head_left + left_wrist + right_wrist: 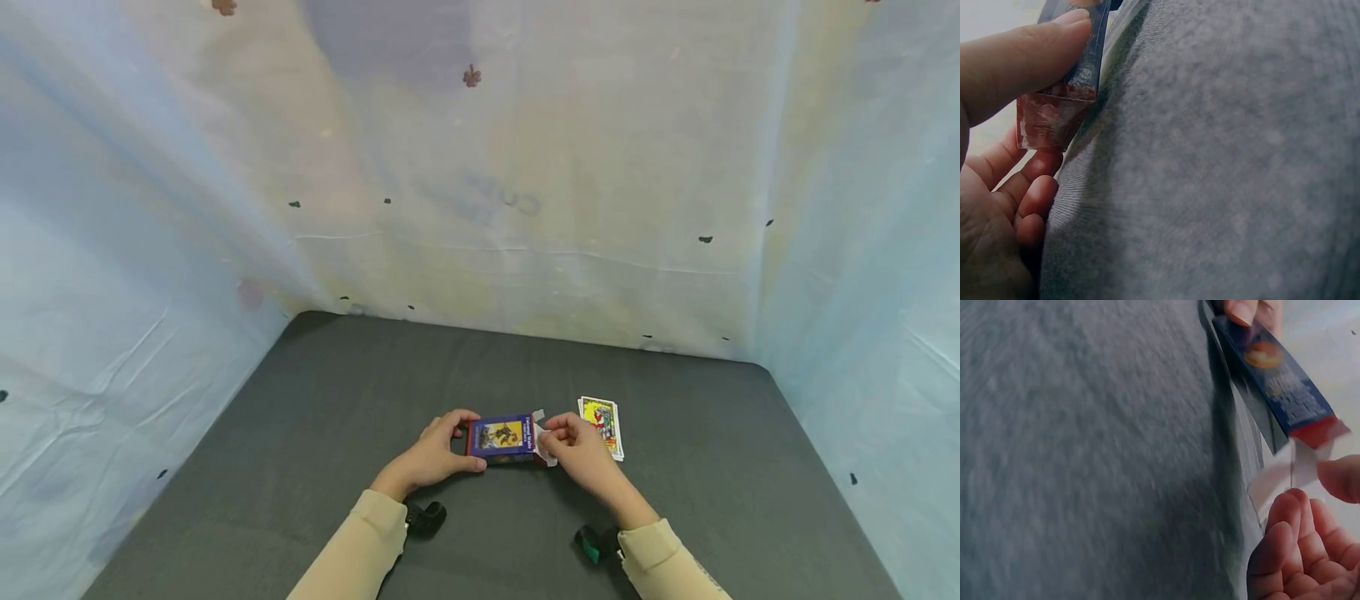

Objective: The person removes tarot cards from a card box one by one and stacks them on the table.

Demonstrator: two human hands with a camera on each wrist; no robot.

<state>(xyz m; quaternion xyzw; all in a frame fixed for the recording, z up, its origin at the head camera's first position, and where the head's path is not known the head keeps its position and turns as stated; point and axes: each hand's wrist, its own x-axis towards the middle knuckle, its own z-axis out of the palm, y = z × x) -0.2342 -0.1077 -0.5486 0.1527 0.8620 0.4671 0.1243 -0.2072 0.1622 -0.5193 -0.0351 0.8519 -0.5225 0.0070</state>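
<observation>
A blue and red card box [501,437] with a yellow picture on its face lies on the dark table. My left hand [431,452] grips its left end, thumb along the near side and fingers at the far side. In the left wrist view, the thumb presses over the red closed end of the box [1054,119]. At the opposite end, white flaps [1277,478] stand out from the opened box. My right hand [581,452] pinches at a flap there between thumb and fingers. Just beyond that hand lies a small stack of picture cards [601,417], slightly fanned.
The dark grey table [360,383] has rounded far corners. Pale patterned sheeting [525,183] hangs behind it and along both sides. Black wrist devices [426,518] sit under both forearms, near the cream sleeves [360,542].
</observation>
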